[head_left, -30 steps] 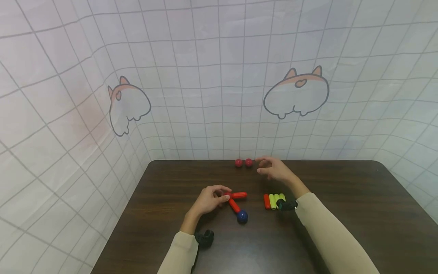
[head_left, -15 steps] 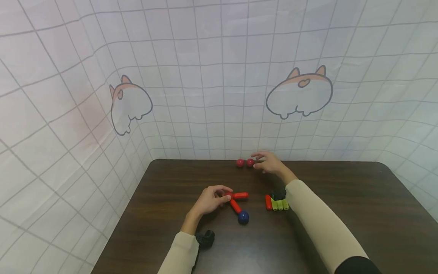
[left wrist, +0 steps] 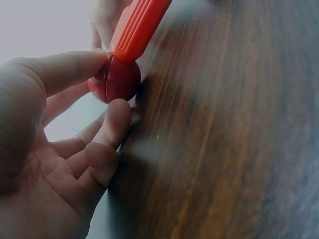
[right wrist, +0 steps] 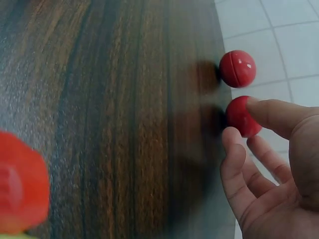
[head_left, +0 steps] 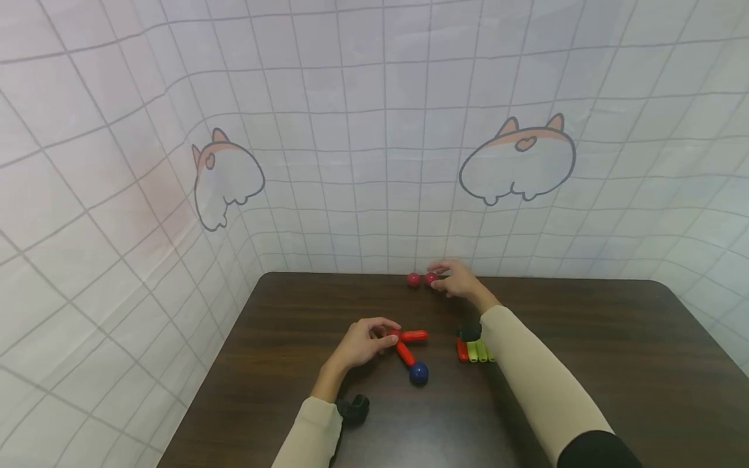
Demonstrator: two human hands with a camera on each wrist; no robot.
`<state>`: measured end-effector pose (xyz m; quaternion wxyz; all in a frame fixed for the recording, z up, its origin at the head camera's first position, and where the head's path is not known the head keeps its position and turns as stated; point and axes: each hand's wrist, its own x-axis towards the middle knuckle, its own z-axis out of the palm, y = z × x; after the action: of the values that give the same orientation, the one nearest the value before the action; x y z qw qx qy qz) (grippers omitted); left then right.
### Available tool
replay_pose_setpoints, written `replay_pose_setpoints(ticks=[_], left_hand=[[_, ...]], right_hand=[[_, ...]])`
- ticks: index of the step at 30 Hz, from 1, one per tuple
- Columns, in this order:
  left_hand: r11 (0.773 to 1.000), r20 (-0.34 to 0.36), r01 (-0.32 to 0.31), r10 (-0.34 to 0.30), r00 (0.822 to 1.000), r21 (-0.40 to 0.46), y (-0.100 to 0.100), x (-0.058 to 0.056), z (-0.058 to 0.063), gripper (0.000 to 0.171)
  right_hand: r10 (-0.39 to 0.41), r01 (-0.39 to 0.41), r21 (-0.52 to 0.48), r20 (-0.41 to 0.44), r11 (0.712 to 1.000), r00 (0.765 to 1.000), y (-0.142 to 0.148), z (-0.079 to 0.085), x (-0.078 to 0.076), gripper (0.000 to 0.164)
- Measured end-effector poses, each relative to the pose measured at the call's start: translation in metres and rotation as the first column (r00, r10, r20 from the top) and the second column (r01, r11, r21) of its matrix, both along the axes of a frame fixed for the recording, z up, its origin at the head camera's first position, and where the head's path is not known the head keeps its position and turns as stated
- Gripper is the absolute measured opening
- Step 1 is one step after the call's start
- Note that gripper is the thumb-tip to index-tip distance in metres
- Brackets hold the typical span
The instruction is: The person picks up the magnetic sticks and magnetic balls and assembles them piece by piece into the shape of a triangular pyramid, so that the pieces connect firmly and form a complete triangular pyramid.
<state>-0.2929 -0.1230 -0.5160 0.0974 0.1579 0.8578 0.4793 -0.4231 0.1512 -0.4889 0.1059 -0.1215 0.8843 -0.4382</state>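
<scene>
My left hand (head_left: pixel 359 342) pinches a red ball (left wrist: pixel 122 82) between thumb and fingers on the table. Two red rods meet at this ball: one rod (head_left: pixel 415 335) points right, and the other (head_left: pixel 406 355) slants toward me, ending in a larger blue ball (head_left: pixel 418 374). At the table's back edge, my right hand (head_left: pixel 459 281) has its thumb on a loose red ball (right wrist: pixel 241 117), with its fingers curled about the near side. Just left of that one sits a second red ball (right wrist: pixel 238 68), which has a seam and is untouched.
Below my right wrist lie a loose red rod (head_left: pixel 462 351) and several yellow-green rods (head_left: pixel 482 351) side by side, partly hidden by the sleeve. Behind the dark wood table (head_left: pixel 292 390) hangs a white gridded cloth (head_left: pixel 351 130) with cartoon animal prints.
My right hand has moved left to the nearer loose red ball and closed its fingers about it. The left hand stays on its ball. The view has shifted slightly.
</scene>
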Motion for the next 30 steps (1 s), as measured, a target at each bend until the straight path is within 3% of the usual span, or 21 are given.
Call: replay_pose_setpoints(ticks=[12, 20, 30], left_hand=[[1.000, -0.023, -0.001, 0.000, 1.000, -0.008, 0.001, -0.002, -0.003, 0.027], [1.000, -0.020, -0.011, 0.011, 1.000, -0.004, 0.000, -0.001, -0.002, 0.026], [1.000, -0.024, -0.001, 0.001, 1.000, 0.001, 0.000, 0.000, -0.002, 0.026]], right_hand=[[-0.019, 0.019, 0.016, 0.056, 1.000, 0.998, 0.006, -0.003, 0.002, 0.037], [0.055, -0.055, 0.007, 0.084, 0.998, 0.995, 0.018, 0.000, 0.014, 0.034], [0.050, -0.048, -0.025, 0.081, 0.999, 0.995, 0.035, 0.002, 0.030, 0.031]])
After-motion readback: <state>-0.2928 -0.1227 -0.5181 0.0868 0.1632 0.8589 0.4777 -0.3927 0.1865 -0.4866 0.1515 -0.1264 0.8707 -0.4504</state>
